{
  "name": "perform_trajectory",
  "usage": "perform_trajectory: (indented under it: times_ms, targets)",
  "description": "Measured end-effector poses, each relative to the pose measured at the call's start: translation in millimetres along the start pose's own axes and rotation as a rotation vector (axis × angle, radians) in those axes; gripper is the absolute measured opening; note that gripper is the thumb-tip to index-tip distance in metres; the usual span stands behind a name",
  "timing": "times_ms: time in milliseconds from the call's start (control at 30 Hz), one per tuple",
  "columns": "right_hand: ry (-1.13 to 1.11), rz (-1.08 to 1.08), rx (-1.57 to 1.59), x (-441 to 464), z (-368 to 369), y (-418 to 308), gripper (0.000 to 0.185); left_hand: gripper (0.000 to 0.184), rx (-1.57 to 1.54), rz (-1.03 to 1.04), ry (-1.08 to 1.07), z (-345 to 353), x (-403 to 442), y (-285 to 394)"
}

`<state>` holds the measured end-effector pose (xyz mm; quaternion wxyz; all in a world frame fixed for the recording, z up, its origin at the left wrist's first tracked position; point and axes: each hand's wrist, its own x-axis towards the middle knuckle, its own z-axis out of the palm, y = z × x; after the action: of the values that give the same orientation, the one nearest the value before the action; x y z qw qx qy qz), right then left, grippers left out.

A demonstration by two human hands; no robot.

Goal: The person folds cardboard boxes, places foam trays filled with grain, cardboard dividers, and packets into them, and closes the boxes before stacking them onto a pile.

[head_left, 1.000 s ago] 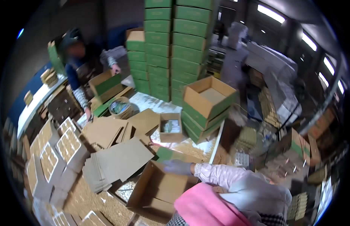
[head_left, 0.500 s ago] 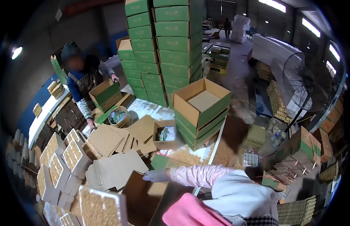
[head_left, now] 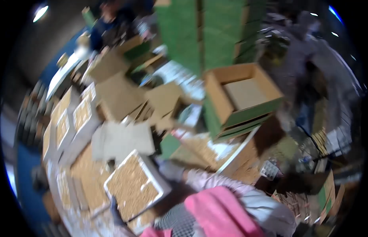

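Note:
A white foam box (head_left: 132,187) filled with tan granular material is tilted in front of my body. My left hand (head_left: 116,211), in a grey glove, grips its lower left edge. My right hand (head_left: 171,170), gloved and blurred, is at the box's upper right side; whether its fingers touch the box is unclear. An open cardboard carton (head_left: 180,195) lies partly hidden beneath and beside the foam box. Flat grey sheets (head_left: 122,138) lie just beyond the foam box.
More filled foam boxes (head_left: 65,126) stand at the left. Flat cardboard pieces (head_left: 118,93) lie farther back. Green cartons (head_left: 219,35) are stacked high, with an open carton (head_left: 245,93) before them. A person (head_left: 112,27) stands across the table at the back left.
The foam box has moved from the left to in front of me, over the open carton. My left hand has come into view holding it. The head view has shifted and blurred.

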<state>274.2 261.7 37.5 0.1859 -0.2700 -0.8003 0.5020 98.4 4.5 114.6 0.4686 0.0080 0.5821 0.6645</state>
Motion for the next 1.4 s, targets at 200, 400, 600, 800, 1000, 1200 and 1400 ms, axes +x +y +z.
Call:
perform_trajectory:
  times_ms: [200,400,600,800,1000,1200,1400]
  targets:
    - [-0.048,-0.132,0.065,-5,-15,-15,0.027,0.031,0.337,0.286,0.300,-80,34,-42]
    - [0.000,-0.049,0.421,95,-17,33,0.057,0.054,0.498,0.084,0.354,5,24,-38]
    - [0.388,0.256,-0.015,215,26,107,0.058,0.062,1.293,0.626,0.505,19,17,-43]
    - [0.181,-0.003,0.421,118,-27,-40,0.014,0.071,1.193,1.092,0.577,28,3,8]
    - [-0.331,-0.805,0.000,40,1,-56,0.018,0.051,1.870,0.829,-0.213,27,6,56]
    - [0.263,-0.115,-0.192,112,-135,23,0.017,0.034,1.551,1.173,0.336,3,15,23]
    - [-0.052,0.488,-1.137,186,-135,138,0.019,0.035,1.519,1.083,0.453,6,36,0]
